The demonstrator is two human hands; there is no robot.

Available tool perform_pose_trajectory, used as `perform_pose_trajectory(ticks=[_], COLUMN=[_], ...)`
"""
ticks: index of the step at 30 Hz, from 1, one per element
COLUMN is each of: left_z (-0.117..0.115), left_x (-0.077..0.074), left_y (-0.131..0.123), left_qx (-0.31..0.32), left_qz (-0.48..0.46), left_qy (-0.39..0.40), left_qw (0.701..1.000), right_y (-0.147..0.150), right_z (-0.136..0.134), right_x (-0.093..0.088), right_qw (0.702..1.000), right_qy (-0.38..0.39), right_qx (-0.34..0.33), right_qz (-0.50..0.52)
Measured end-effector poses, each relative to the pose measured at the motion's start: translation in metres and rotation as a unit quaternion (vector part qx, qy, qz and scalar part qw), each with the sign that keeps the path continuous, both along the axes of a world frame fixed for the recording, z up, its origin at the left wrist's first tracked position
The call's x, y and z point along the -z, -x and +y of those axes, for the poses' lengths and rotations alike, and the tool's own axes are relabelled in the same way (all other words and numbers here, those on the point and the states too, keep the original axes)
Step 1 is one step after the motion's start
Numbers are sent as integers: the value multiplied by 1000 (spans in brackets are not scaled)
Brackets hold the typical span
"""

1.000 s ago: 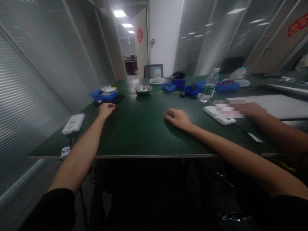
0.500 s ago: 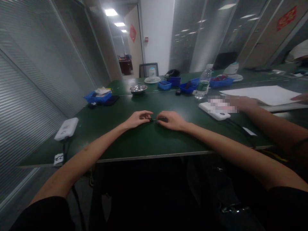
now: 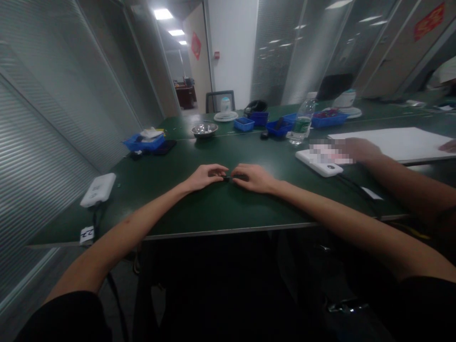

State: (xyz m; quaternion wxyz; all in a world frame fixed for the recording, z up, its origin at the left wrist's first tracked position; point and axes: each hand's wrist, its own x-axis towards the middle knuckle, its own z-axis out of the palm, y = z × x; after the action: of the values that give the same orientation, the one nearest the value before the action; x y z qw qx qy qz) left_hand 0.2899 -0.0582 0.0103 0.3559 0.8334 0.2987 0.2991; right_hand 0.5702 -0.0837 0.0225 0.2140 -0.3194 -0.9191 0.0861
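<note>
Above the green table [image 3: 199, 209], my left hand [image 3: 202, 177] is closed in a pinch on a small black piece [image 3: 226, 178]. My right hand [image 3: 255, 178] faces it, its fingers closed round a slim dark pen-like object. A short, thin, light shaft bridges the narrow gap between the fingertips. The dark body in my right hand is mostly hidden by the fingers, and its exact kind is too small to make out.
White power banks with cables lie left [image 3: 99, 190] and right [image 3: 319, 163]. Beyond are a metal bowl [image 3: 204, 131], blue trays [image 3: 244, 124] and a water bottle [image 3: 302, 121]. At right, another person's hand [image 3: 361, 151] is near white paper [image 3: 395, 142].
My hands have come slightly closer together, and less of the thin shaft shows between them. At right, the other person's hands and the white paper have shifted a little.
</note>
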Motion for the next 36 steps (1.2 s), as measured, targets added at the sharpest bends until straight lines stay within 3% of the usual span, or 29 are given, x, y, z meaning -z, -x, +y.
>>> perform_pose_trajectory(ticks=[10, 16, 23, 32, 36], left_z=[3, 3, 0, -5, -7], left_x=[3, 0, -1, -2, -7], left_y=[-1, 1, -1, -25, -23], left_qx=[20, -6, -44, 38, 49], left_qz=[2, 62, 115, 148, 168], left_qy=[16, -44, -101, -221, -243], left_qw=[1000, 997, 987, 963, 954], right_y=[0, 2, -2, -3, -2], right_z=[5, 4, 10, 14, 14], right_x=[6, 3, 1, 6, 5], right_qw=[999, 997, 973, 964, 964], right_qy=[-9, -12, 12, -1, 2], right_qx=[-20, 78, 230, 264, 263], right_qz=[36, 8, -29, -34, -33])
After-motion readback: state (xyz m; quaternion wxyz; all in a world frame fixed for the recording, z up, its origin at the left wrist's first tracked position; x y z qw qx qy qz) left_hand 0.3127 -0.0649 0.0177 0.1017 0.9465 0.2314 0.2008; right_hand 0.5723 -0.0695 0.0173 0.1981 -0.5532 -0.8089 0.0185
